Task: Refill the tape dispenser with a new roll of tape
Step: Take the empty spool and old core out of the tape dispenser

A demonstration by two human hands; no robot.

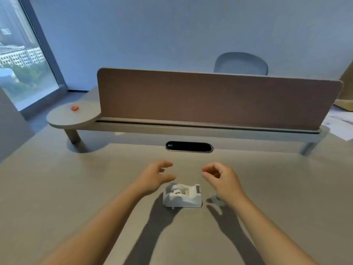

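A white dispenser (pixel 182 196) sits on the desk (pixel 76 188), low in the middle of the view, its long side toward the camera and its cutter end pointing right. Its cradle looks open from above, with a small hub showing inside; whether any tape is on it cannot be told. Both hands are raised above the desk, just beyond the dispenser, one to each side of it, and neither touches it. The left hand (pixel 152 177) is up and to the left, fingers (pixel 165 165) spread and loosely curved with thumb and forefinger apart, holding nothing. The right hand (pixel 222 178) is up and to the right, fingers curled inward with thumb and fingertips close together (if anything is pinched there, it is too small to make out). Just right of the dispenser, half hidden under the right wrist, lies a pale, see-through roll (pixel 216 200) on the desk. Both forearms are bare and cast dark shadows on the desk in front of the dispenser. Farther back, an oval cable port (pixel 189 146) is set in the desk, and behind it a low shelf (pixel 172 129) carries a brown divider (pixel 210 98). On the shelf's round left end lies a small red object (pixel 74 108). A chair back (pixel 241 63) rises behind the divider, papers (pixel 340 123) lie at the far right, and a window (pixel 19 54) fills the upper left.
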